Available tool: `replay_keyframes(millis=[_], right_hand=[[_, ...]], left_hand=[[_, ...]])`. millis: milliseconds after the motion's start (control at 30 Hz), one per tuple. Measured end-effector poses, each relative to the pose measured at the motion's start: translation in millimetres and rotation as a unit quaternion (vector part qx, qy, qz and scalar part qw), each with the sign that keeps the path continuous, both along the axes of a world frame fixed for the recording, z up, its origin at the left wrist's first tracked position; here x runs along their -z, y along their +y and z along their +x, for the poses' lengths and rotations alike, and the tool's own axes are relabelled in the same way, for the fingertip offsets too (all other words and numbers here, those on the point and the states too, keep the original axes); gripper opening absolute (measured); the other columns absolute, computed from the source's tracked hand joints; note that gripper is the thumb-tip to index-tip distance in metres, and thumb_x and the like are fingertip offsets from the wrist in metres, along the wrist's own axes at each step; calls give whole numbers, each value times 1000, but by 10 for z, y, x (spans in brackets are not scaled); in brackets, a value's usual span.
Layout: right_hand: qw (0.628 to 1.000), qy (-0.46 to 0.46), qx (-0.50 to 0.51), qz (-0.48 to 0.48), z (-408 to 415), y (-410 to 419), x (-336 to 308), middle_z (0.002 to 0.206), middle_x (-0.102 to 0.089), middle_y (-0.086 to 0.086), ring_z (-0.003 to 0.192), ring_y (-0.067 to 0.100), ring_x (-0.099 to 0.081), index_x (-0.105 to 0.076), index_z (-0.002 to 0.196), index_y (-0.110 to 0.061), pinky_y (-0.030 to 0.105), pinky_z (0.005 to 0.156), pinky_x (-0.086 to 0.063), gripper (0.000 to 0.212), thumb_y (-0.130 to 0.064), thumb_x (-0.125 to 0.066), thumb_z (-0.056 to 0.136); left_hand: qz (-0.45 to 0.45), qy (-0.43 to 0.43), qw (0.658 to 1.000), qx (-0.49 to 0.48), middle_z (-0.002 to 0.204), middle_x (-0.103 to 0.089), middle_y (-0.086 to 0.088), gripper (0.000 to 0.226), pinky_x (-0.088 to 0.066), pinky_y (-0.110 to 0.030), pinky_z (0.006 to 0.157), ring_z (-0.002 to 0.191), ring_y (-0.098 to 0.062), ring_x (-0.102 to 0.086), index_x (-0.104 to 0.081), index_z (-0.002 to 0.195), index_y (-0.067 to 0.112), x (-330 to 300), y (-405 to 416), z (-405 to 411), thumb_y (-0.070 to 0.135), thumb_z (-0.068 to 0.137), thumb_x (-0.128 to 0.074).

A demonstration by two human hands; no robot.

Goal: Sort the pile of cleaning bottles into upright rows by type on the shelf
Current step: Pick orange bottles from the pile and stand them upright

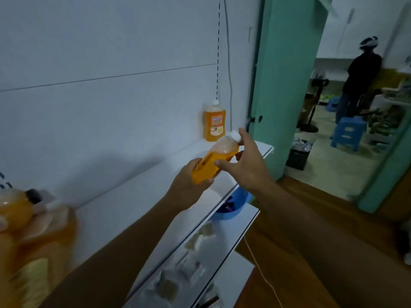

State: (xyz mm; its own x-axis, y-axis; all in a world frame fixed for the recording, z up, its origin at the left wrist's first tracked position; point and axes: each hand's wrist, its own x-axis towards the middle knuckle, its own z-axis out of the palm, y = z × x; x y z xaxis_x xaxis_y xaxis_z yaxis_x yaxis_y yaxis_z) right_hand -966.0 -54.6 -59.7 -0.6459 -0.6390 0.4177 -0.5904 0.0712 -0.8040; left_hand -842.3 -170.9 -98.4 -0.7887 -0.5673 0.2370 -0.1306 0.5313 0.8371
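The left hand (189,178) grips the base of a tilted orange bottle (214,162) above the white shelf (142,201), fingers mostly hidden behind it. The right hand (244,161) is spread, touching near the white cap. A second orange bottle (214,122) stands upright at the shelf's far end. Blurred bottles (29,236), cut off, fill the lower left corner.

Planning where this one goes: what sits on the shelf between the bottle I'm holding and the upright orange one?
Nothing: in the head view, bare white shelf separates the held bottle from the upright orange bottle.
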Motion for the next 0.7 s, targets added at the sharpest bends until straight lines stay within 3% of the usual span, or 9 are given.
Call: replay_keyframes(millis=[100,233,300,367,500,633,700], right_hand=[[1000,2,-1,5,-569,-298,-18,134,-43,-1,125,22,-43,-28,147,-22,40,103,-42,95,-35,-84,71],[999,45,-11,21,-1129,-642,-89,123,-44,-2,121,19,-38,-40,137,-21,34,98,-39,88,-38,-87,64],[998,57,-22,24,-1327,-804,-82,123,-44,1,120,20,-39,-41,136,-19,36,99,-40,89,-37,-88,62],[997,72,-32,24,-1484,-961,-24,125,-43,3,117,19,-41,-39,136,-17,36,99,-42,92,-34,-89,61],[995,88,-45,23,-1670,-1280,100,128,-36,3,119,20,-41,-36,137,-16,35,96,-44,90,-28,-88,64],[989,145,-17,38,-1864,-1605,134,128,-37,6,118,24,-42,-40,131,-12,38,93,-47,83,-34,-86,65],[983,177,5,45,-1949,-1730,149,127,-39,7,116,24,-43,-42,129,-10,36,87,-48,82,-40,-84,65]], left_hand=[[25,1,1000,1,115,-64,2,55,-51,-25,83,102,-13,-63,-53,128,21,-2,-179,-513,47,80,-61],[15,-14,1000,-13,117,-64,11,47,-46,-8,79,103,7,-60,-52,130,27,71,-430,-1049,43,86,-58],[31,-20,999,-25,118,-62,7,45,-45,-5,77,100,10,-59,-50,132,21,112,-584,-1244,34,90,-61],[35,-37,998,-28,120,-62,2,42,-48,-11,79,101,5,-61,-49,133,18,166,-767,-1425,28,94,-60],[42,-75,995,-44,123,-63,5,58,-53,-40,93,109,-11,-63,-47,134,28,328,-1077,-1759,54,84,-61],[72,-52,994,-57,125,-60,0,50,-53,-41,94,113,-19,-61,-44,135,24,381,-1273,-2025,37,90,-64],[85,-57,993,-57,126,-60,-4,53,-50,-47,97,115,-25,-59,-46,133,25,400,-1403,-2115,44,88,-65]])
